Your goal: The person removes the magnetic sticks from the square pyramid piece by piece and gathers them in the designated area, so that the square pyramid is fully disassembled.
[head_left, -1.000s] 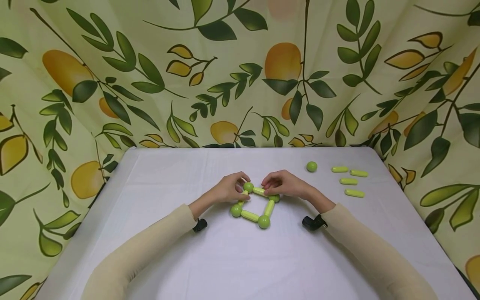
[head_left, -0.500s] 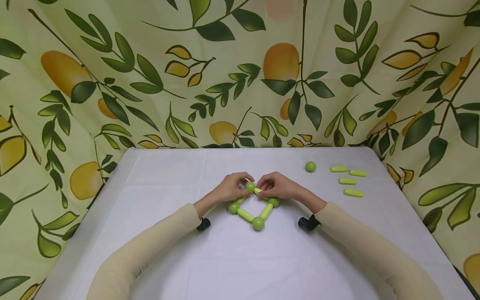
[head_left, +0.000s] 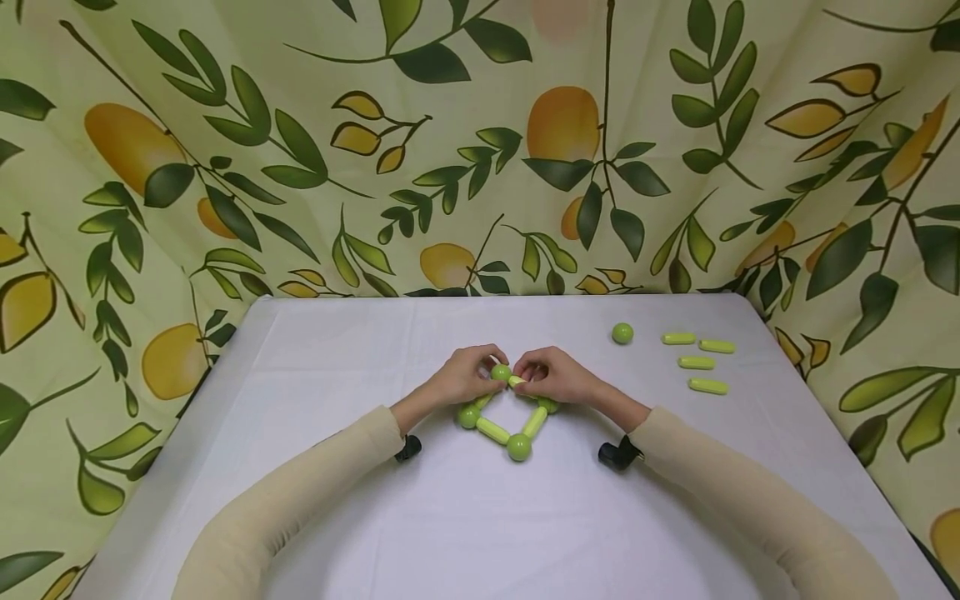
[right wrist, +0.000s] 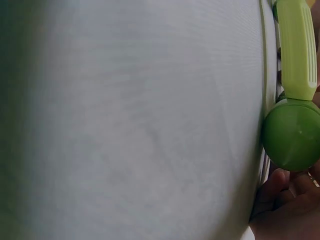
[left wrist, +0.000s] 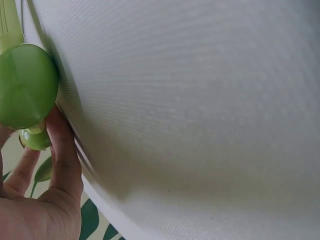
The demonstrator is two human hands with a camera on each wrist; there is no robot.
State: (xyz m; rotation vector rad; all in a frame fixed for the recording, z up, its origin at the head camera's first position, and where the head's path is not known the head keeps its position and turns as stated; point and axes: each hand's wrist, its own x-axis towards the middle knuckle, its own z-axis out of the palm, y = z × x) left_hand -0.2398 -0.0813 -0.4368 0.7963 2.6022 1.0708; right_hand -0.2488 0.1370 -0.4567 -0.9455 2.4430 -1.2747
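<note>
Both hands now meet at the far ball (head_left: pixel 500 372) of the rod-and-ball square (head_left: pixel 507 412) (mid-tabletop). Left hand (head_left: pixel 459 379) fingers pinch the ball; right hand (head_left: pixel 552 377) fingers pinch the adjoining rod (head_left: pixel 517 382). The square has rotated into a diamond, indicating that corner is being seated.

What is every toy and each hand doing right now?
Square frame: flat on the table, four balls joined by sticks, far corner pinched by both hands.
Left hand: fingers curled on the far ball.
Right hand: pinches the far stick.
Loose ball: resting alone, untouched.
Four loose sticks: lying flat, apart from each other.
Table: covered in white cloth.
</note>
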